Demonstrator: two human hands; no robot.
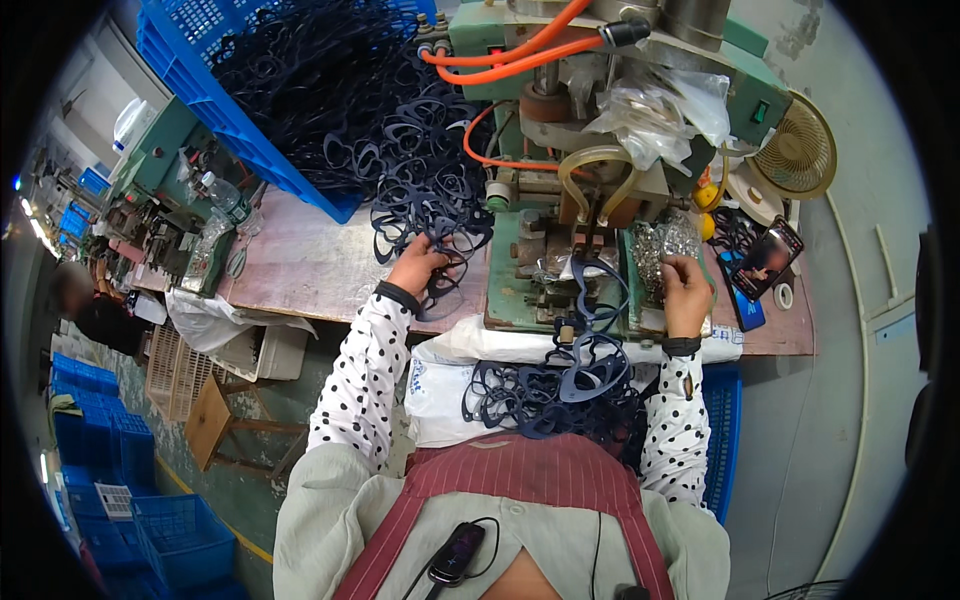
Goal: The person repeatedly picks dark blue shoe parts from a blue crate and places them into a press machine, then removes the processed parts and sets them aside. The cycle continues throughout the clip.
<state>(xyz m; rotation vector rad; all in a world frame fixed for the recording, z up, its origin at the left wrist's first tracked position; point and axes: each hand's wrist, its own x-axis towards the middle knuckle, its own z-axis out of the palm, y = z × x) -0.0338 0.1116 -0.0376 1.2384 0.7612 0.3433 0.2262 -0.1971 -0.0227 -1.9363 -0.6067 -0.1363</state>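
Observation:
My left hand grips dark blue plastic eyeglass frames at the edge of a tangled pile spilling from a blue crate onto the wooden bench. My right hand pinches small shiny metal parts at a clear bag of them on the right side of the green press machine. One dark frame hangs at the front of the machine. A heap of more dark frames lies on a white bag in my lap.
Orange hoses loop over the machine. A phone, tape roll and small fan sit at the right. A water bottle and tools lie at the left. Blue crates stack on the floor; another person sits far left.

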